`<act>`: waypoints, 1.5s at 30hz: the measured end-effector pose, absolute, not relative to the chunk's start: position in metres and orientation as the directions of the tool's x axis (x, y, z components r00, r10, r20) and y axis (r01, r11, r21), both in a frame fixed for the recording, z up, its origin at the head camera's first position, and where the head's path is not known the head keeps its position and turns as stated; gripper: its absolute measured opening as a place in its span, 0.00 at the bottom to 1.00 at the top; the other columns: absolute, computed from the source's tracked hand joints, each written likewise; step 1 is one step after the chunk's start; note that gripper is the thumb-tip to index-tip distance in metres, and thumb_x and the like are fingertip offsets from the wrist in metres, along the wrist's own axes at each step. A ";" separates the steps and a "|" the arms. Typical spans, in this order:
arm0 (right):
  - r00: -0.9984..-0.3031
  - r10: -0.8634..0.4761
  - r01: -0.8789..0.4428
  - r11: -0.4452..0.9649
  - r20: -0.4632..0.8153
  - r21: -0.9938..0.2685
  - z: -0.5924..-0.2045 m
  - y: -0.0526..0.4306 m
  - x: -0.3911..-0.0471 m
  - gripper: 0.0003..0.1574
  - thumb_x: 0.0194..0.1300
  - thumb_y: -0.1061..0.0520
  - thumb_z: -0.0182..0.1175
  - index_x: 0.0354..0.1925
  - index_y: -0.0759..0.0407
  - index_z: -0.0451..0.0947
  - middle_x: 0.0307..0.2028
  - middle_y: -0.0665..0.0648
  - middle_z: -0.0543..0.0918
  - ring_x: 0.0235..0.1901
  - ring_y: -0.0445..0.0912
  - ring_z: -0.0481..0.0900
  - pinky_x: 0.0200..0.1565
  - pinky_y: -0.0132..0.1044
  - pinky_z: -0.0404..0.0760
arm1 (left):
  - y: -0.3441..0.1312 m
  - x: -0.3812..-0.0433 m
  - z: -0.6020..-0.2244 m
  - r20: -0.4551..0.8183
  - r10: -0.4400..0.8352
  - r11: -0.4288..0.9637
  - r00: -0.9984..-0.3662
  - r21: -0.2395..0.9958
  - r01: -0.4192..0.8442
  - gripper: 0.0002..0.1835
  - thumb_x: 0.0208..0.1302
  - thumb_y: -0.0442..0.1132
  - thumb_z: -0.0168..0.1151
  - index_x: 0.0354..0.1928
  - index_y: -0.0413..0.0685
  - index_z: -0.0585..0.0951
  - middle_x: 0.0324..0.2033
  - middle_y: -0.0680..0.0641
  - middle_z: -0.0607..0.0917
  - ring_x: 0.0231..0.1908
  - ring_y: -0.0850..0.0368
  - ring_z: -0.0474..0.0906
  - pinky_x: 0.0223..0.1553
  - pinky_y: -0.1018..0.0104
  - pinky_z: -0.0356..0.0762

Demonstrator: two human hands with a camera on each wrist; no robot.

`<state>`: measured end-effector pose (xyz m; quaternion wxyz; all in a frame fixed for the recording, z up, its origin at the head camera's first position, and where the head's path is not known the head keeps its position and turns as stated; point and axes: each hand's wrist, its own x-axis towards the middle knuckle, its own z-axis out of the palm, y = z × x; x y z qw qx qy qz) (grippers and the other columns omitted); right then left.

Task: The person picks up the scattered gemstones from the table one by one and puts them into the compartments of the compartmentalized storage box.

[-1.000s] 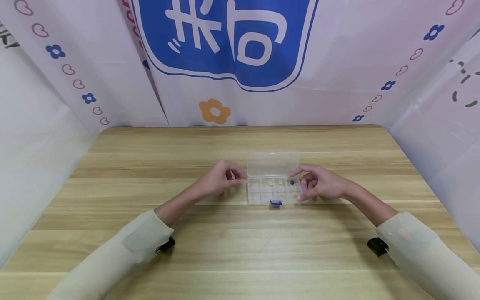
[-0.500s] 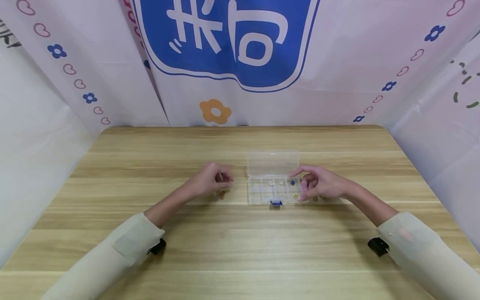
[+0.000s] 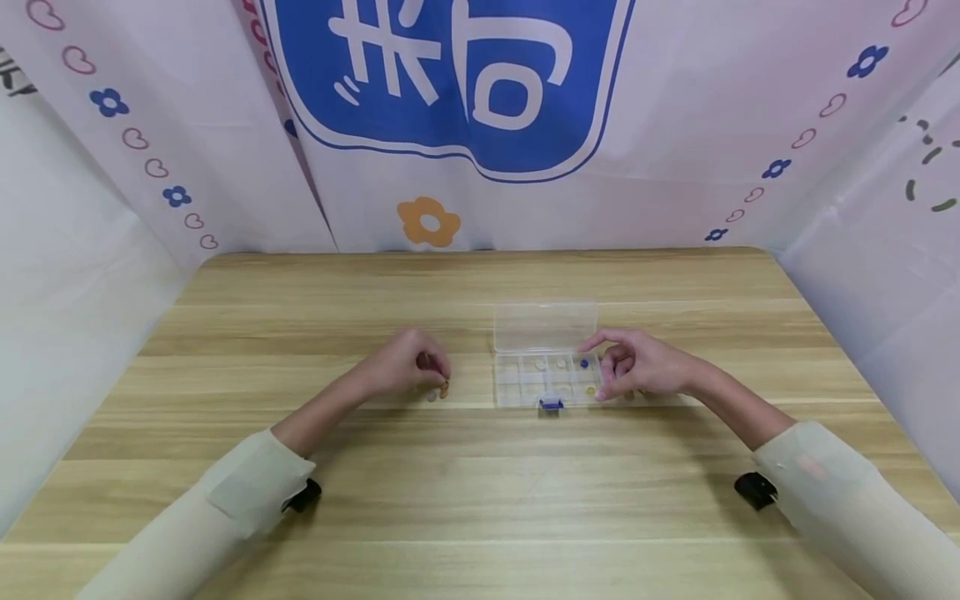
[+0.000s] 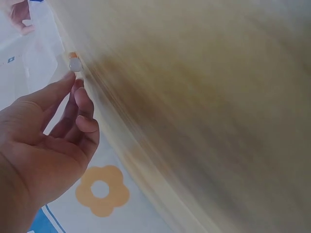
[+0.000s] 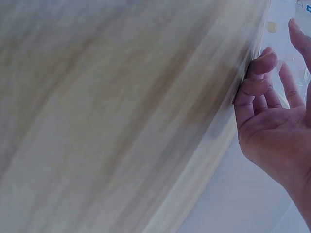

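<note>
A clear divided plastic box [image 3: 508,392] lies on the table with its lid [image 3: 545,327] folded back and a blue latch [image 3: 551,405] in front. A blue bead [image 3: 584,364], a yellow bead [image 3: 590,391] and pale pieces sit in its compartments. My right hand [image 3: 647,364] holds the box's right end, index finger at the back corner and thumb at the front. To the left, my left hand [image 3: 401,365] has thumb and fingertips right at a small orange piece [image 3: 445,390] and a whitish bead [image 4: 75,64]. Whether they pinch either one is unclear.
The wood-grain table [image 3: 480,500] extends around the box on all sides. Behind it hangs a white printed cloth [image 3: 637,208] with a blue sign and flowers. Dark wrist devices [image 3: 756,492] sit under both sleeves.
My left hand has moved left from the box's left edge to the small orange and whitish pieces, and lowered there. My right hand has stayed on the box.
</note>
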<state>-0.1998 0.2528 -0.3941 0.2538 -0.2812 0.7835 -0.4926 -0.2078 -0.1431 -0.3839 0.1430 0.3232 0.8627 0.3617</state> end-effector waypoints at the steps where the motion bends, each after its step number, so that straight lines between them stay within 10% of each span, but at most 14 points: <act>1: -0.714 -0.689 -0.189 0.358 -0.122 -0.914 -0.394 0.253 -0.200 0.40 0.58 0.71 0.72 0.66 0.74 0.68 0.29 0.57 0.80 0.25 0.39 0.73 0.28 0.29 0.74 | -0.143 -0.208 -0.384 -0.019 0.668 0.527 -0.744 0.717 0.455 0.04 0.61 0.23 0.71 0.32 0.37 0.88 0.28 0.47 0.89 0.30 0.58 0.84 0.33 0.67 0.83; 45: -0.708 -0.697 -0.208 0.361 -0.115 -0.909 -0.395 0.253 -0.201 0.39 0.59 0.69 0.73 0.66 0.74 0.69 0.30 0.58 0.80 0.26 0.40 0.74 0.29 0.29 0.75 | -0.140 -0.209 -0.379 -0.122 0.659 0.554 -0.742 0.745 0.370 0.01 0.65 0.25 0.69 0.37 0.35 0.86 0.31 0.47 0.87 0.33 0.58 0.82 0.38 0.66 0.82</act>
